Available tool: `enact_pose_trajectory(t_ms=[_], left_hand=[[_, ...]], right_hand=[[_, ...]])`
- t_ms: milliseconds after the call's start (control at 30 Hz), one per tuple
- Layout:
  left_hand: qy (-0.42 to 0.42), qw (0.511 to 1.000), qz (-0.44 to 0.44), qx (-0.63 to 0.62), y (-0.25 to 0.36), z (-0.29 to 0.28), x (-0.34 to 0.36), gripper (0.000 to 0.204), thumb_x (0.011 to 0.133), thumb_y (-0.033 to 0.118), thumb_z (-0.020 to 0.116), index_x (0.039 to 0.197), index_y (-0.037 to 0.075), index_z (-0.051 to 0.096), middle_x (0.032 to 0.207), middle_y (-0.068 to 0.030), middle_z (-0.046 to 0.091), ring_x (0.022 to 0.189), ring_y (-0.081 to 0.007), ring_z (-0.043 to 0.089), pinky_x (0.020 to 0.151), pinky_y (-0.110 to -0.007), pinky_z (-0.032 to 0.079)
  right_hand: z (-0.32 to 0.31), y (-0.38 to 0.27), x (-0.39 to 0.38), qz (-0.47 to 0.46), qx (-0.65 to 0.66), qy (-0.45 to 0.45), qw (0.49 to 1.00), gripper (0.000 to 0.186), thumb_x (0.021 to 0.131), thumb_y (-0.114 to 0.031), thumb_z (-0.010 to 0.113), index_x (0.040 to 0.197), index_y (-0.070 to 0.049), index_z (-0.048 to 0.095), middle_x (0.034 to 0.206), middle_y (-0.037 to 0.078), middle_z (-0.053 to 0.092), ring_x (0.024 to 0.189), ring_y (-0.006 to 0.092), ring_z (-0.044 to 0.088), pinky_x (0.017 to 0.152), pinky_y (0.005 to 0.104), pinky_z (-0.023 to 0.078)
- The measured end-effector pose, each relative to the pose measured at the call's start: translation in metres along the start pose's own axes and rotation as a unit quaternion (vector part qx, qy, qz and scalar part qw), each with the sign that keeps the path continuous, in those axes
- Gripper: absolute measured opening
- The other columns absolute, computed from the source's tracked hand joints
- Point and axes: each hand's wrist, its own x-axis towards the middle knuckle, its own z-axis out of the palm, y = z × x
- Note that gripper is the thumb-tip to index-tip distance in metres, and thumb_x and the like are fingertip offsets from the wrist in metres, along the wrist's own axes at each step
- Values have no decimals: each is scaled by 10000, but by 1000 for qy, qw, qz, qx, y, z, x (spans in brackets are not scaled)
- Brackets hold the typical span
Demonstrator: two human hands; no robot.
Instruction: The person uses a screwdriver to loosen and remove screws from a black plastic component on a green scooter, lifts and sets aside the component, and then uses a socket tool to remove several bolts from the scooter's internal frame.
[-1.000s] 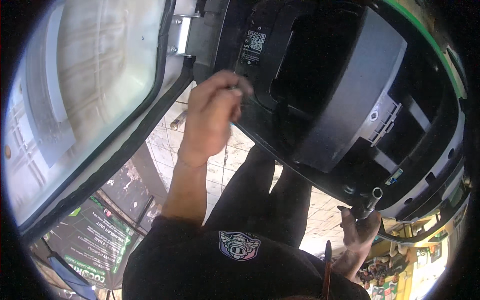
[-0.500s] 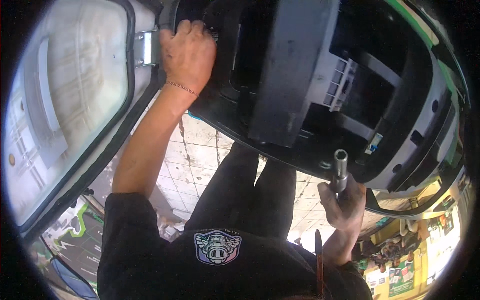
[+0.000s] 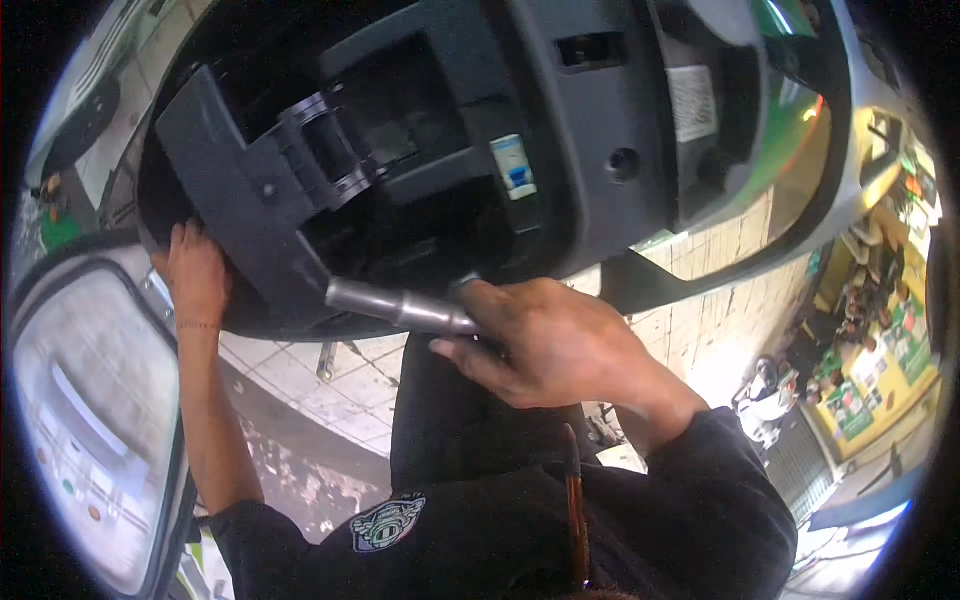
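- Pale panel (image 3: 95,440), dark seal around its rim: lower left of the black housing (image 3: 440,178).
- Left hand (image 3: 198,275): at the housing's lower left edge, fingertips up against it; whether they grip anything, cannot tell.
- Small metal cylinder (image 3: 326,362): on the tiled floor (image 3: 290,372), below the housing.
- Metal socket tool (image 3: 400,308): across the housing's lower edge in view, thick end pointing left; contact with the housing unclear.
- White-and-blue label (image 3: 513,165): inside the housing, right part.
- Right hand (image 3: 560,335): below the housing's right part, closed around the tool's narrower end.
- Patterned sticker (image 3: 691,103): upper right, on the housing's outer section.
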Motion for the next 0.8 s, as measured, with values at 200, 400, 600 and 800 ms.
enact_pose_trajectory(t_ms=[200,400,600,800], left_hand=[[166,986,-5,23,-27,16,-17,213,860,157,639,1042,65,699,1181,-127,617,1164,-313,539,919,-532,389],[369,841,-67,-389,34,-117,-80,159,894,206,694,908,56,645,859,-91,564,815,-276,545,731,-417,431],[436,765,298,-370,183,-198,-51,173,769,181,730,923,125,673,871,-21,533,832,-235,500,735,-414,383],[483,732,354,-325,207,-198,-22,217,759,147,695,971,102,704,861,-5,543,781,-197,483,706,-369,374]], right_hand=[[2,5,-6,-15,26,3,1000,291,952,-306,615,995,-19,585,656,171,628,600,357,656,537,466,499],[8,17,-23,-119,95,121,981,279,942,-237,619,1038,24,593,670,188,627,576,318,664,543,451,534],[-16,29,-79,-129,416,472,766,463,840,-204,745,1157,68,546,638,47,550,487,119,513,428,250,391],[-26,72,-94,-301,434,488,695,416,966,-93,517,1295,133,398,663,55,470,402,104,407,343,276,362]])
